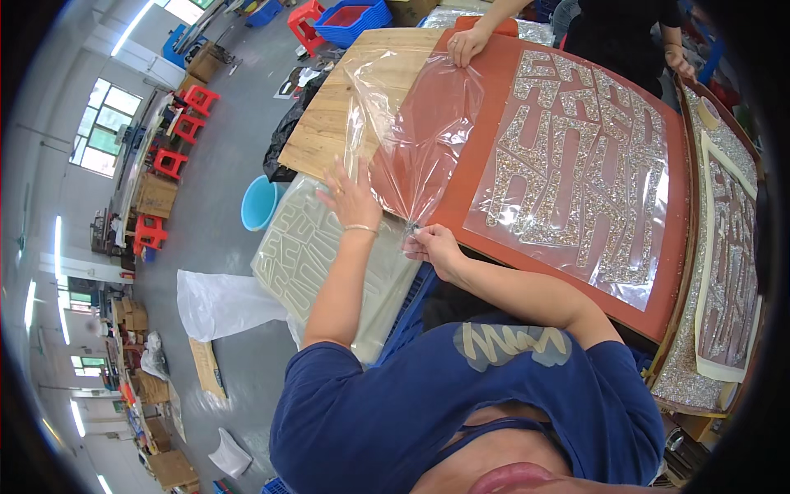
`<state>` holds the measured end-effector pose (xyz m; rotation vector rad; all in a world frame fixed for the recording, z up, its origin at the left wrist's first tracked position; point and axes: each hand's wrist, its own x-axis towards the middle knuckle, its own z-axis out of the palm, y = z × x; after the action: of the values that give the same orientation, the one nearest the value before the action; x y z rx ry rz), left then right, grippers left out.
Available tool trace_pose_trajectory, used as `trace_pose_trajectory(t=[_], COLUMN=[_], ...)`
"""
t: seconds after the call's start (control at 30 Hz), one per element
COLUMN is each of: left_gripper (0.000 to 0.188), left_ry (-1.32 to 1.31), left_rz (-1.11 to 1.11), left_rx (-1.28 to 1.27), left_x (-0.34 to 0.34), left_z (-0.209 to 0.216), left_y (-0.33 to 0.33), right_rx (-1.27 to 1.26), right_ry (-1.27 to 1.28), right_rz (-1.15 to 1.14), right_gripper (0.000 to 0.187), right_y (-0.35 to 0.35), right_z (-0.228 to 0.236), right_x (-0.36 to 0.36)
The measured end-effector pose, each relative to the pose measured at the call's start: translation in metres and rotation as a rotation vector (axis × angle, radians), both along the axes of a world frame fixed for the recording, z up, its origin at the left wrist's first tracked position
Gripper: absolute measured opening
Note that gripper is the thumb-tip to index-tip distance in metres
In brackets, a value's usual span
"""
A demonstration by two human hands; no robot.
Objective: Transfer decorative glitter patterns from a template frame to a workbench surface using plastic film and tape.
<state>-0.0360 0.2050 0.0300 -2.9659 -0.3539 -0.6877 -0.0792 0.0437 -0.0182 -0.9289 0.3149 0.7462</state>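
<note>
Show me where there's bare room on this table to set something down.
Bare wood of the wooden board lies left of the clear film. A plain strip of the red mat runs between film and glitter sheet. The glitter sheet and the right tray are crowded.

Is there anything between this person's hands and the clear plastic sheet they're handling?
Nothing visible. The right hand pinches a corner of the clear plastic film at the edge of the red board. The left hand lies flat at the film's edge. A co-worker's hand holds its far end.
</note>
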Motion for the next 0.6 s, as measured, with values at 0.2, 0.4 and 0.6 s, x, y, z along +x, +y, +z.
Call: trace_pose_trajectory(t=[0.2, 0.4, 0.6], left_gripper=[0.03, 0.022, 0.019], left_ry=[0.378, 0.0, -0.142], left_rz=[0.01, -0.164, -0.496], left_rx=[0.194, -0.467, -0.73], left_x=[0.059, 0.062, 0.062], left_z=[-0.006, 0.058, 0.101], left_y=[0.064, 0.071, -0.038], right_rx=[-0.01, 0.084, 0.048], right_ry=[-0.036, -0.197, -0.333], right_rz=[0.074, -0.049, -0.302], right_gripper=[0.018, 0.023, 0.026], right_y=[-0.018, -0.062, -0.15], right_z=[0.013, 0.034, 0.053], right_x=[-0.002, -0.004, -0.038])
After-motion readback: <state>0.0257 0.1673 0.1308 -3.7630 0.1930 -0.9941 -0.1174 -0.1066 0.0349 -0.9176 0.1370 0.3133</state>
